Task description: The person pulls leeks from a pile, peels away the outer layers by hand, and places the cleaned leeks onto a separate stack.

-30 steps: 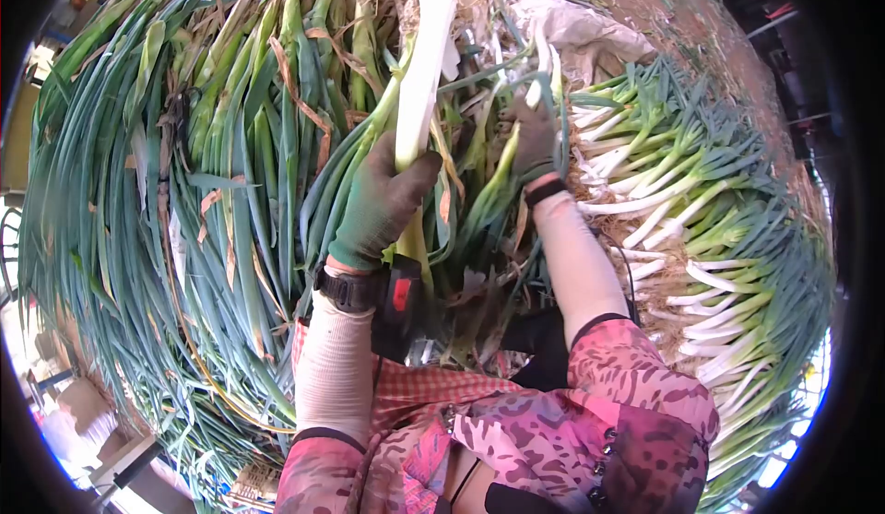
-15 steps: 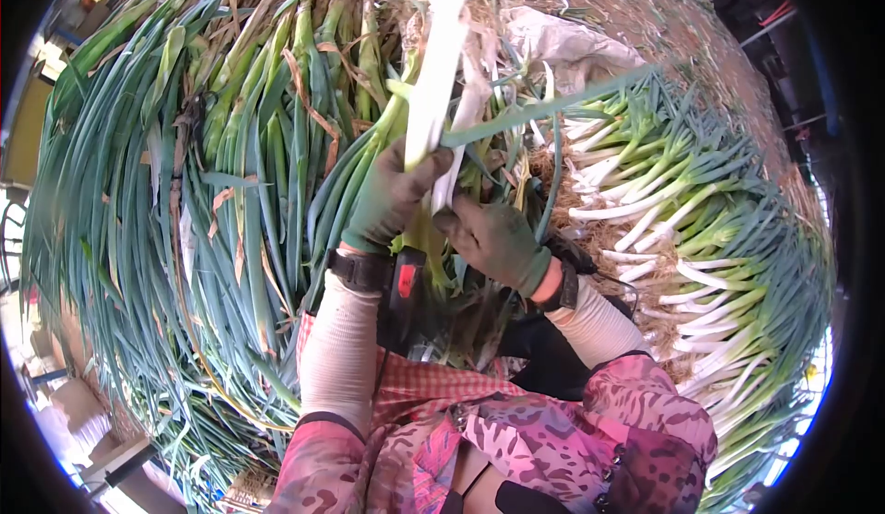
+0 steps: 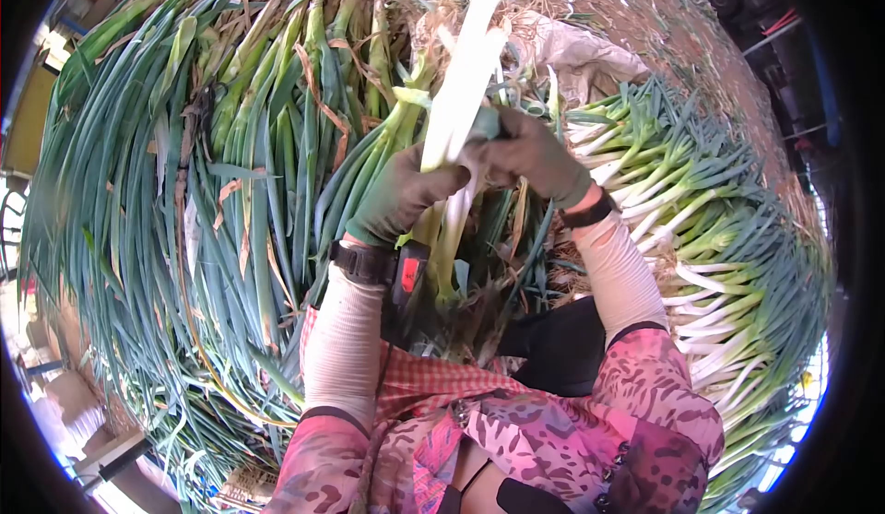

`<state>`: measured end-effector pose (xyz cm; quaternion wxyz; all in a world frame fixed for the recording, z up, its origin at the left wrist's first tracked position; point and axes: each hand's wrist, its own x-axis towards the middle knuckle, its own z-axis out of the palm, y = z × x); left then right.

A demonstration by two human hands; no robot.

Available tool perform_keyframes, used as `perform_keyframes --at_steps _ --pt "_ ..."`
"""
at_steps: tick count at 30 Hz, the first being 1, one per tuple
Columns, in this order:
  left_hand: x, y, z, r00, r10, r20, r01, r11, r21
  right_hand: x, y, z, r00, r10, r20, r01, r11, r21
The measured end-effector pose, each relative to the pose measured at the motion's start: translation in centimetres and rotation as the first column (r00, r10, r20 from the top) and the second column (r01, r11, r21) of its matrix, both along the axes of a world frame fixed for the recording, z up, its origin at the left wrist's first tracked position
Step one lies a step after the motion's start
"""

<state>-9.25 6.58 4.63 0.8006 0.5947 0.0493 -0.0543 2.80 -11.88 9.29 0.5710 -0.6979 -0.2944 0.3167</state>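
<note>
My left hand, in a dark gloved grip, is closed around long white green onion stalks. Their roots point up and away from me, and their green ends hang below the hand. My right hand, also gloved, is beside the stalks with its fingers pinched on a blue-green leaf. Part of that leaf is hidden by the fingers. Just below my left hand is a black device with a red patch.
Untrimmed green onions with long leaves are heaped on the left. White-stemmed green onions lie in a row along the right. A pale crumpled sack rests beyond my right hand, on brown ground littered with scraps.
My right hand has moved up and to the right, away from the lower stalks. The leaf that stuck out to the right is now bunched at its fingers. My left hand keeps its hold.
</note>
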Motion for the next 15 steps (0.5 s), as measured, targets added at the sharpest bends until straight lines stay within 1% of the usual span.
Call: perform_keyframes --at_steps 1,2,3,4,5,6,7,8,9,11,12,13,15 --pt "-0.1 0.0 0.1 1.000 -0.006 -0.005 0.006 0.999 0.036 0.2 -0.6 1.0 0.971 -0.036 -0.236 0.014 0.996 -0.091" --pt "-0.1 -0.1 0.3 1.000 0.011 0.009 -0.012 0.999 0.034 0.6 -0.6 1.2 0.992 -0.051 -0.112 0.040 0.994 -0.097" --pt "-0.1 -0.3 0.4 0.999 0.028 0.026 -0.029 0.999 0.031 1.1 -0.6 1.9 0.991 -0.125 0.037 0.130 0.977 -0.171" --pt "0.0 -0.4 0.6 0.998 0.044 0.044 -0.046 0.999 0.029 1.6 -0.8 2.9 0.963 -0.187 0.192 0.229 0.947 -0.227" --pt "0.0 -0.3 0.6 0.999 0.027 0.025 -0.028 0.999 0.040 2.2 -0.9 3.8 0.910 -0.234 0.343 0.334 0.904 -0.268" --pt "-0.1 -0.1 0.5 1.000 0.007 0.004 -0.007 0.999 0.050 5.3 -2.7 3.5 0.825 -0.187 0.534 0.331 0.925 -0.186" --pt "0.0 -0.2 0.5 1.000 -0.016 -0.015 0.016 0.998 0.059 8.3 -4.8 4.1 0.811 -0.249 0.529 0.355 0.929 -0.106" --pt "-0.3 -0.7 1.2 0.999 -0.014 -0.051 0.011 0.999 -0.047 11.2 -6.8 4.8 0.795 -0.308 0.522 0.375 0.927 -0.025" --pt "-0.1 -0.9 1.1 0.999 -0.027 -0.028 0.027 1.000 -0.013 12.3 -7.7 5.8 0.845 -0.439 0.305 0.449 0.893 0.042" --pt "0.1 -1.1 1.1 0.999 -0.048 0.014 0.047 0.997 0.052 12.8 -8.2 6.0 0.793 -0.535 0.292 0.532 0.841 0.095" --pt "0.0 -1.3 1.3 0.999 -0.039 0.009 0.039 0.997 0.067 13.2 -8.8 5.8 0.770 -0.583 0.261 0.568 0.812 0.137" --pt "-0.3 -1.4 1.6 0.998 -0.063 0.017 0.062 0.995 0.076 13.7 -9.4 5.7 0.744 -0.628 0.229 0.602 0.778 0.179" --pt "-0.5 -1.1 1.9 0.994 -0.107 0.037 0.102 0.990 0.101 17.9 -12.3 6.2 0.696 -0.709 0.111 0.657 0.692 0.299"
